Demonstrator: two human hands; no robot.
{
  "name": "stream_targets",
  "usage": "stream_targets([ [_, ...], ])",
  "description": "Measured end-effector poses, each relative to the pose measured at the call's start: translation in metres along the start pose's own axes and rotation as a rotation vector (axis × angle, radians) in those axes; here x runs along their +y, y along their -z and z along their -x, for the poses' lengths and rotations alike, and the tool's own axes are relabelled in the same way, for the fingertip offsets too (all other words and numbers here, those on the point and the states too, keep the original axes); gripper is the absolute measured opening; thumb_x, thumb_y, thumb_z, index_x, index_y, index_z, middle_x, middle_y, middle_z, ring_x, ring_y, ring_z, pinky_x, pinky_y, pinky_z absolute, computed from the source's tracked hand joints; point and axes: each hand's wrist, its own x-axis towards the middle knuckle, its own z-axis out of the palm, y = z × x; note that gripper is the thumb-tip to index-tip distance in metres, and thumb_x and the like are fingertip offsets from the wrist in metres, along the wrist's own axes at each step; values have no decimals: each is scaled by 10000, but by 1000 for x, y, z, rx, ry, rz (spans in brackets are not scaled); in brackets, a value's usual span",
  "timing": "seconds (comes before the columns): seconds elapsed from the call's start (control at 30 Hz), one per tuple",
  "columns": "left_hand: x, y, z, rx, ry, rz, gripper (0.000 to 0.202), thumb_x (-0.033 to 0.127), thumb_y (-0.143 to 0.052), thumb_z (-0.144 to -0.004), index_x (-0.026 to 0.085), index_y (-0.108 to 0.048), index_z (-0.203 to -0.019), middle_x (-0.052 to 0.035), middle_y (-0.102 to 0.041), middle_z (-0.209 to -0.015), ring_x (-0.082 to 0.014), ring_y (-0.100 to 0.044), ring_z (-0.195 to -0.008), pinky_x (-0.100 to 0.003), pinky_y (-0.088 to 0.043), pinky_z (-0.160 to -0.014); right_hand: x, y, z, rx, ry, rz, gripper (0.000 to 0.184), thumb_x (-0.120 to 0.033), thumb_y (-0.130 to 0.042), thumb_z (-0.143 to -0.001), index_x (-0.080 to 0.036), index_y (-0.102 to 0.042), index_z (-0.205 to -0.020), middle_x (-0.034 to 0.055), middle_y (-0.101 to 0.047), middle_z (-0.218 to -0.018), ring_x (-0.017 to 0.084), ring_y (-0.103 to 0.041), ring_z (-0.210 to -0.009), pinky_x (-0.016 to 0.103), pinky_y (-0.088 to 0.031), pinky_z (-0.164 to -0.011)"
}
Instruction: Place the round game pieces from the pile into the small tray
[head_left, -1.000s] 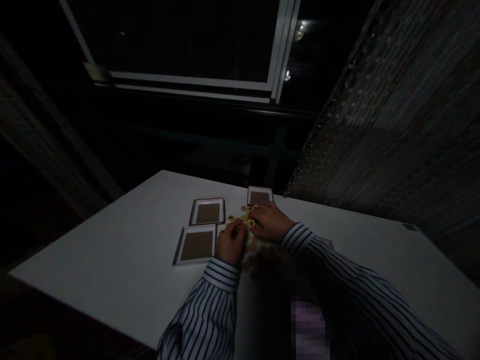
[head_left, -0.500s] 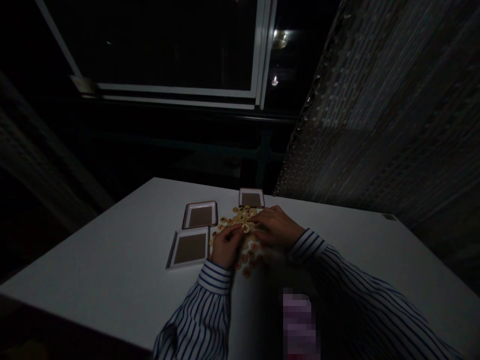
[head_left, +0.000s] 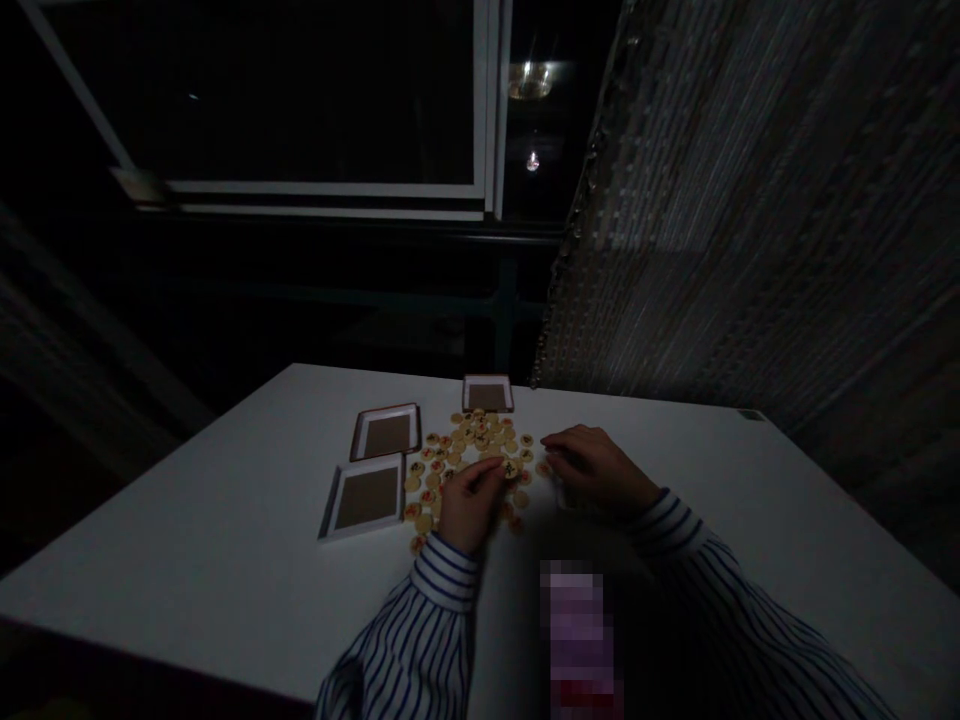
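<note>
My left hand [head_left: 470, 502] is closed, thumb and fingertips pinching a round xiangqi piece [head_left: 511, 469] with a dark character facing up. Around and beyond it, many wooden xiangqi pieces [head_left: 481, 432] lie loose, some with red marks and some with black. Off to the right, my right hand [head_left: 600, 468] hovers low over the table with its fingers stretched leftward and slightly apart; I see nothing in it. A red-marked piece [head_left: 544, 468] lies just by its fingertips. Shadow hides what is under the right palm.
On the white table [head_left: 225, 520], two shallow open box halves [head_left: 367, 498] with brown bottoms sit left of the pieces. A third box half [head_left: 487, 394] stands behind them. A bead-string curtain [head_left: 697, 200] hangs at right, and a dark window is beyond the table.
My right hand has drawn back to the right from the pile, uncovering pieces. My left hand still pinches a piece and has shifted slightly right. The view has turned a little.
</note>
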Motion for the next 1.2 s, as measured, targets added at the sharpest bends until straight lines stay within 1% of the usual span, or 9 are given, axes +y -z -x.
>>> stream_targets([
  [0.23, -5, -14, 2, -28, 48, 62, 318, 365, -664, -640, 138, -675, -863, -77, -691, -817, -169, -632, -746, -287, -494, -700, 12, -6, 21, 96, -104, -69, 194, -235, -476, -811, -175, -607, -941, 57, -668, -869, 167, -592, -811, 317, -446, -739],
  [0.43, -12, -28, 0, -61, 136, 94, 375, 393, -657, -638, 130, -651, -905, -46, -670, -682, -108, -576, -522, -211, -444, -478, 27, -18, 34, 225, -179, -67, 208, -251, -456, -813, -174, -622, -912, 60, -669, -828, 163, -602, -765, 301, -469, -697],
  [0.5, -9, -32, 0, -64, 127, 78, 349, 368, -660, -639, 122, -655, -888, -42, -665, -666, -104, -576, -534, -202, -440, -489, 29, -21, 38, 244, -211, -77, 217, -256, -450, -813, -172, -623, -912, 62, -669, -822, 164, -602, -757, 301, -473, -695],
  [0.6, -1, -40, 0, -63, 99, 71, 297, 322, -661, -641, 112, -664, -851, -56, -677, -709, -121, -608, -630, -214, -469, -584, 34, -26, 42, 244, -251, -90, 228, -263, -448, -808, -173, -621, -926, 65, -666, -828, 165, -604, -755, 299, -479, -695],
  [0.67, 4, -47, -1, -71, 119, 96, 280, 308, -659, -640, 114, -664, -843, -63, -684, -736, -132, -618, -657, -231, -480, -622, 37, -30, 44, 240, -248, -98, 228, -268, -448, -804, -182, -617, -931, 61, -666, -836, 161, -606, -752, 293, -483, -692],
  [0.73, 6, -54, -3, -80, 160, 120, 282, 308, -662, -635, 124, -661, -849, -55, -683, -717, -137, -621, -640, -240, -485, -613, 40, -34, 45, 249, -239, -100, 221, -267, -445, -800, -193, -615, -920, 53, -669, -834, 158, -607, -746, 288, -485, -684],
  [0.87, 1, -65, -5, -99, 226, 207, 300, 310, -681, -610, 130, -658, -849, -34, -676, -680, -130, -619, -609, -246, -492, -608, 41, -37, 46, 229, -239, -71, 215, -255, -440, -797, -198, -618, -902, 49, -672, -814, 157, -611, -741, 278, -487, -672],
  [1.07, -16, -67, 0, -153, 290, 291, 291, 285, -703, -586, 110, -666, -815, -67, -686, -725, -139, -628, -630, -247, -499, -605, 41, -24, 42, 177, -248, -56, 230, -247, -423, -815, -189, -622, -915, 58, -672, -835, 159, -614, -767, 279, -488, -701],
  [1.2, -18, -66, 1, -154, 314, 302, 328, 280, -713, -579, 113, -659, -857, -87, -693, -777, -159, -640, -685, -274, -503, -659, 44, -10, 32, 63, -190, -74, 242, -237, -418, -817, -173, -623, -929, 63, -674, -862, 153, -618, -779, 270, -488, -703],
])
